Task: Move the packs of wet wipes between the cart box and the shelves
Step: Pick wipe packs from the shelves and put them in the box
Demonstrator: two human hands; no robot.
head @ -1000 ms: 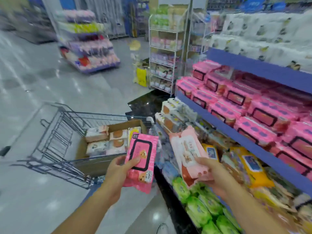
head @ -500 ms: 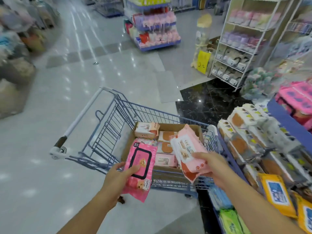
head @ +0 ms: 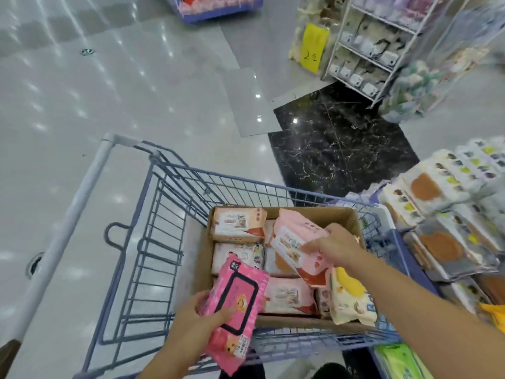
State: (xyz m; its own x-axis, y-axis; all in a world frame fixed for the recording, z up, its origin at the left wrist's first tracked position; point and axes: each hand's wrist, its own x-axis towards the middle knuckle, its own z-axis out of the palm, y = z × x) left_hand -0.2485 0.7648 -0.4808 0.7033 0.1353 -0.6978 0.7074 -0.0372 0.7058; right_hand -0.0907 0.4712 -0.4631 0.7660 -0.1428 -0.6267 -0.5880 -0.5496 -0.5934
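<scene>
**Q:** What did your left hand have, seen from the head camera?

**A:** My left hand (head: 196, 318) gripped a bright pink pack of wet wipes (head: 237, 305) with a black-framed lid. My thumb lay across its face and my fingers were curled beneath. The pack was tilted over the near left corner of the cardboard box (head: 204, 269) and the near rim of the blue wire shopping cart (head: 164, 242).

**Q:** And the right?

**A:** My right hand (head: 336, 247) was clamped round one end of a pale pink pack (head: 295, 239), fingers curled about it. The pack sat slanted above the middle of the box, over the packs lying there. I could not tell whether it touched them.

**Q:** What lay in the box?

**A:** Flat packs in rows, mostly white and peach. One peach-and-white pack (head: 237, 224) lay in the far left corner. A yellow-and-white pack (head: 349, 299) stood on edge against the right wall, just below my right forearm.

**Q:** Where was the box itself?

**A:** In the cart's basket, at the end away from the pale handle bar (head: 69, 228).

**Q:** And the shelves?

**A:** They were to my right, just beside the cart. They held stacked packs with orange lids (head: 423, 187), and green packs (head: 401, 362) showed lower down by the bottom edge. Farther off stood a white wire rack (head: 366, 47) next to a yellow sign (head: 313, 47). A black marble slab (head: 341, 149) lay between that rack and the cart.
</scene>
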